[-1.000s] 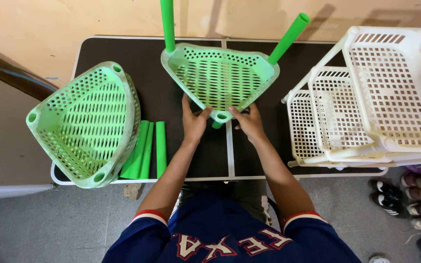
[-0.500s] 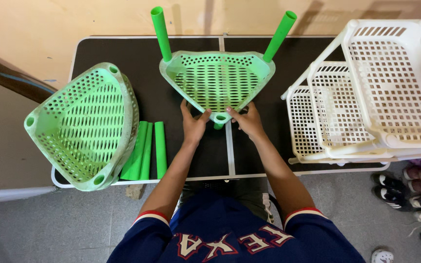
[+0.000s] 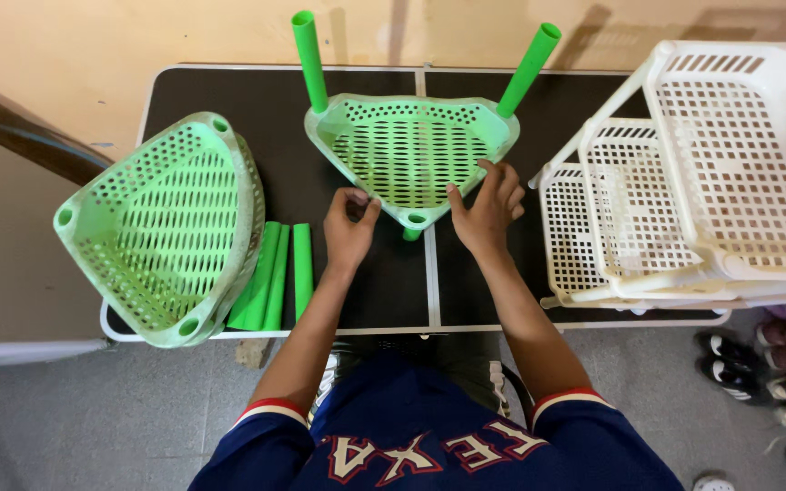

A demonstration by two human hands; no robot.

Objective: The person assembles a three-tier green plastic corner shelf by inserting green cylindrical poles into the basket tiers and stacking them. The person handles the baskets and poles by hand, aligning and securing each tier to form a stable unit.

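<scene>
I see both hands on the green triangular basket mid-bench: left hand fingers curled at its near-left rim, right hand fingers wrapped on the near-right rim. Two green tubes stand in its far corners.

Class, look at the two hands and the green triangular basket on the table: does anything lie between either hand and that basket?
Nothing visible does. The left hand and the right hand are both already at the near edges of the green triangular basket, either side of its front corner. The loose green tubes lie off to the left, beside the stacked green baskets.
</scene>
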